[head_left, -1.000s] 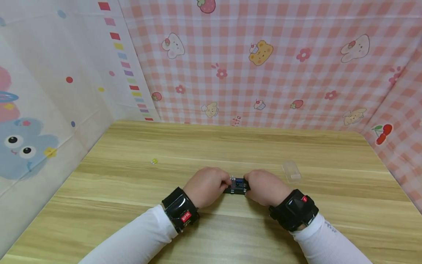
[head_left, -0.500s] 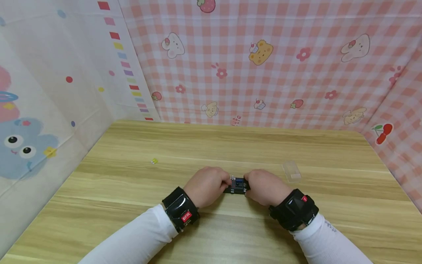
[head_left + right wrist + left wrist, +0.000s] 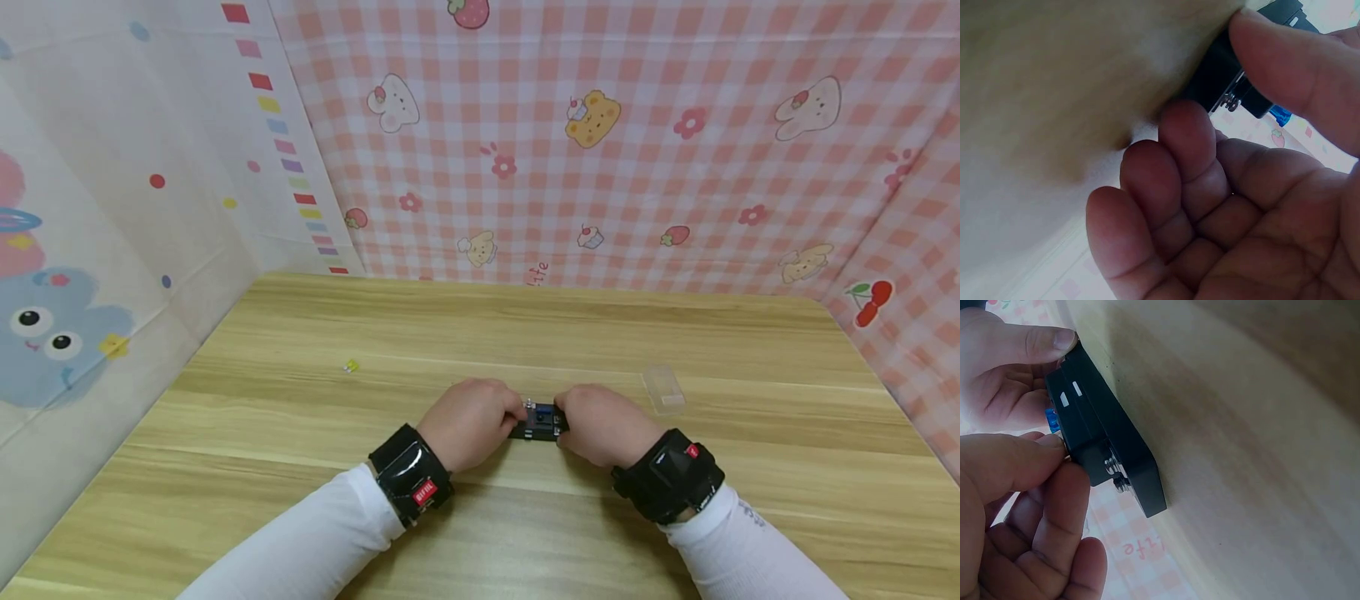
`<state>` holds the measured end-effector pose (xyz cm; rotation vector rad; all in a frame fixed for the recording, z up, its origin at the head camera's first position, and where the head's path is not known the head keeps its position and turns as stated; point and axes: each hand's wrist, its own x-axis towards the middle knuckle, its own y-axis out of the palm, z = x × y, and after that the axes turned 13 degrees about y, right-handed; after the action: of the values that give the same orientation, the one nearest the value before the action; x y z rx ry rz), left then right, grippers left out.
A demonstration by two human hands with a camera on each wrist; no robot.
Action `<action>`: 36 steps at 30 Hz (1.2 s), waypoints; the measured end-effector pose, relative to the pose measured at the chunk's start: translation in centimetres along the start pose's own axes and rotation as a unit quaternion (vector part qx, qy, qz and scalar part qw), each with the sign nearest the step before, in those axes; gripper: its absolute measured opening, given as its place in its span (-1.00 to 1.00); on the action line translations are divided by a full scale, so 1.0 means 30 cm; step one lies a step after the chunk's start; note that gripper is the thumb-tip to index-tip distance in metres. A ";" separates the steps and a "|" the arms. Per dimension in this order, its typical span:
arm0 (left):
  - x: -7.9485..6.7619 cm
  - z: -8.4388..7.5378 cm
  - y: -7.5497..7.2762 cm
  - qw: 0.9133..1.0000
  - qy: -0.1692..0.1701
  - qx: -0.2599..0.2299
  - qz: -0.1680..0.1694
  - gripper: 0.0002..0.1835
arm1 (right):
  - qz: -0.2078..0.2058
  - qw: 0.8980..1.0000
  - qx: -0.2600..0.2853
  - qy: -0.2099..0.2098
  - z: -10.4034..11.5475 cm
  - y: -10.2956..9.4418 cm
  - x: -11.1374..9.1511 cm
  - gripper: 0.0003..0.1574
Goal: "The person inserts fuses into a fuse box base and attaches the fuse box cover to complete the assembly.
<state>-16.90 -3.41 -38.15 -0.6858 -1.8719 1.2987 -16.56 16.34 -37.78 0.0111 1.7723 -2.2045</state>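
A black rectangular electrical device (image 3: 540, 423) with a flat base and a raised block lies on the table. A blue part (image 3: 1052, 420) sits on its top, and springy metal terminals (image 3: 1112, 465) show at one end. My right hand (image 3: 609, 427) grips the device's right end between thumb and fingers. At its left, my left hand (image 3: 471, 425) pinches with thumb and forefinger at the top of the raised block. What lies between those fingertips is mostly hidden; only a small shiny bit shows in the left wrist view.
A small yellow and clear piece (image 3: 351, 366) lies on the wooden table (image 3: 480, 333) to the left. To the right, beyond my right hand, is a clear plastic box (image 3: 664, 390). Printed cloth (image 3: 525, 200) stands at the table's back and sides.
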 end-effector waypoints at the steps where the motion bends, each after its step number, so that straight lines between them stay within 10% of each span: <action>1: 0.000 0.000 0.000 1.000 0.000 0.001 0.001 -0.86 | 0.000 1.000 0.000 0.000 0.000 0.000 0.000 -0.81; 36: 0.006 -0.005 -0.002 1.000 -0.004 0.020 0.011 -0.88 | 0.003 1.000 0.001 0.009 0.001 0.001 0.002 -0.82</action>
<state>-16.88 -3.22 -38.01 -0.6821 -1.8445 1.3517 -16.61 16.29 -37.80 0.0363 1.7763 -2.2082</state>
